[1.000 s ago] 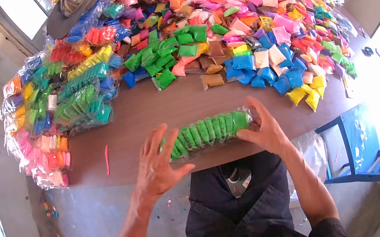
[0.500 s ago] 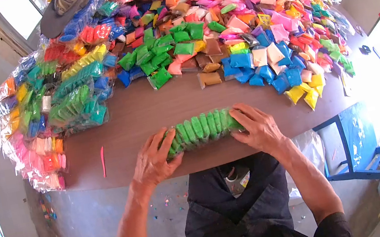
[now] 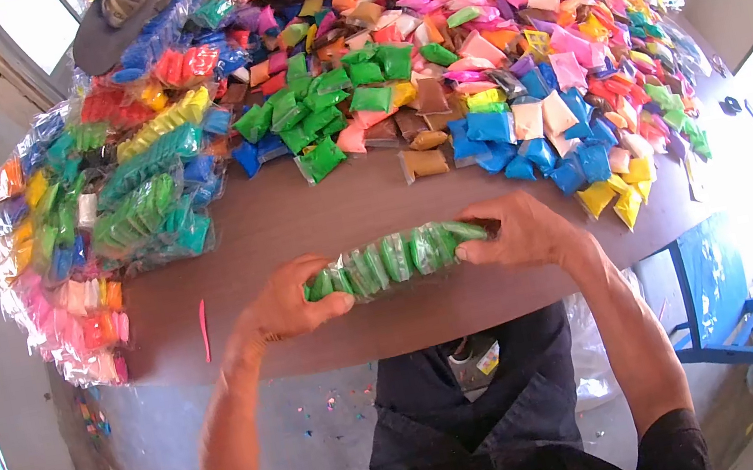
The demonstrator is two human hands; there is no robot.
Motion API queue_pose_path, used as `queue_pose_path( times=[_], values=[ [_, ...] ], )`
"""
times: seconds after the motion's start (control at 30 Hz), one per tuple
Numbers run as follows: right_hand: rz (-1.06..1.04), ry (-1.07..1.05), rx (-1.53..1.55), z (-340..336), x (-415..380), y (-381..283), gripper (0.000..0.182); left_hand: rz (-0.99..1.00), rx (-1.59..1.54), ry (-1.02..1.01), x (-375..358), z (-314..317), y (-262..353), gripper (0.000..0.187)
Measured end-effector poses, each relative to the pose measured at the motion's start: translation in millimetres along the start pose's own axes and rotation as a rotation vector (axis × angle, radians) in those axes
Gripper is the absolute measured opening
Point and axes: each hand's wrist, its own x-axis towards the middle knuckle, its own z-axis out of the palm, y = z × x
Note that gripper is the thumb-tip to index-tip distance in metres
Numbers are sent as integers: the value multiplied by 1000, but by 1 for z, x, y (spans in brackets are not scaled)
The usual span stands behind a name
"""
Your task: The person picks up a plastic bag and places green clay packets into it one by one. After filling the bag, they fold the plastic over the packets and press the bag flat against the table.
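Observation:
A row of green packets (image 3: 394, 259), standing side by side in what looks like a clear plastic bag, is held above the near part of the brown table (image 3: 264, 225). My left hand (image 3: 290, 300) closes on the row's left end, its thumb along the near side. At the opposite end, my right hand (image 3: 525, 234) grips with the thumb on the near side and fingers over the far side. The row bows slightly upward in the middle. Loose green packets (image 3: 320, 158) lie on the table beyond it.
Filled bags of sorted packets (image 3: 136, 212) are stacked at the left. A large heap of mixed packets (image 3: 497, 2) covers the table's far side, with blue packets (image 3: 538, 153) at its near edge. A pink strip (image 3: 205, 331) lies at left; a blue chair (image 3: 725, 294) stands right.
The green row has been tipped so that the packets' clear edges face up more. Both hands have turned with it, and my left hand has shifted a little left.

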Motion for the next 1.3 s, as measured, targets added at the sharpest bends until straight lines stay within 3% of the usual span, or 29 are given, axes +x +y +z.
queue_pose_path(
  times=[0.1, 0.2, 0.3, 0.5, 0.6, 0.73, 0.83, 0.93, 1.03, 1.23, 1.3],
  values=[
    [3, 0, 85, 1, 15, 16, 51, -93, -113, 1, 6, -9, 14, 62],
    [50, 15, 105, 1, 26, 22, 52, -147, 24, 75, 12, -16, 11, 62],
    [39, 80, 70, 4, 33, 28, 55, -308, -54, 151, 15, -18, 11, 63],
    [130, 134, 105, 9, 41, 32, 59, -308, 19, 276, 28, -23, -8, 67],
    [145, 135, 158, 13, 43, 34, 59, -439, -321, 229, 24, -30, 7, 70],
    [123, 194, 93, 18, 36, 31, 60, -302, -38, 269, 16, -25, -9, 66],
    [309, 136, -168, 5, 28, 4, 61, -147, 239, 386, 12, -20, 0, 59],
    [214, 425, -282, 13, 24, -5, 59, 26, 379, 482, 18, -14, 1, 58],
    [-196, 607, -430, 24, 32, -12, 56, 55, 347, 469, 32, -9, 10, 54],
    [-322, 631, -476, 40, 28, -56, 49, 95, 347, 523, 47, -3, 7, 32],
    [-411, 480, -366, 73, 12, -58, 42, 175, 400, 573, 48, -1, 7, 23]
  ],
)
